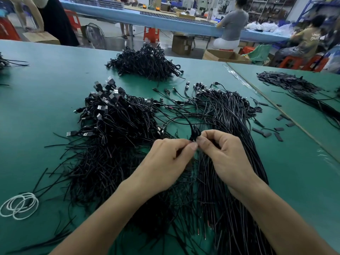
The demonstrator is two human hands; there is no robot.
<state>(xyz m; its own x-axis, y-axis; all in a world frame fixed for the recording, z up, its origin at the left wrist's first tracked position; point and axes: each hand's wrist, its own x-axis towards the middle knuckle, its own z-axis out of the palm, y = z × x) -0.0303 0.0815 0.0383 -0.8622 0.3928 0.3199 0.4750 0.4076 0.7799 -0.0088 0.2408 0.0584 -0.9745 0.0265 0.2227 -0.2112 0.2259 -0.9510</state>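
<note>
Both hands meet over the middle of a green table [46, 100]. My left hand [166, 159] pinches the end of a thin black cable [181, 118] between thumb and forefinger. My right hand [222, 150] pinches a small black piece [194, 134] on that same cable end, fingers curled. The cable arcs up and away to the left. Under my hands lie two masses of black cables: a tangled pile with USB plugs [114, 126] on the left and a straighter bundle [226, 126] on the right.
Another cable heap [145, 61] lies farther back. Short black sleeve pieces [276, 133] are scattered at the right, with a further pile [287, 81] beyond a table seam. White rings [19, 205] lie at front left. People work at a blue bench [165, 23] behind.
</note>
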